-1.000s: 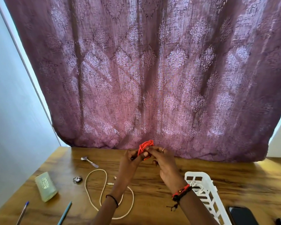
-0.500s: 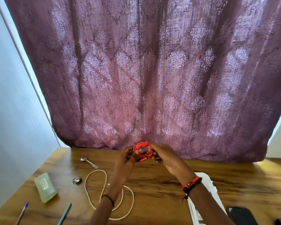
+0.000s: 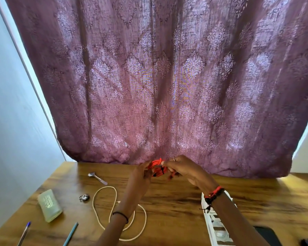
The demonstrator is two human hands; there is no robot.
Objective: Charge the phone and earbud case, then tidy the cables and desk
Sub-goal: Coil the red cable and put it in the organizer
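Red cable (image 3: 156,168) coiled, light, floppy, springy | my left hand (image 3: 140,176) and right hand (image 3: 187,172) both pinch it | I'd hold across all loops together

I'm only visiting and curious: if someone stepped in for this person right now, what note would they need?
Left hand and right hand: both grip the red cable, bundled into a coil above the desk.
White cable lies loose and uncoiled on the desk, near left.
White basket sits near right, with what looks like a dark phone beside it; no cable visibly plugged in.
Done: red cable nearly bundled.
Left: finish it, coil the white cable, clear the spoon and green case.
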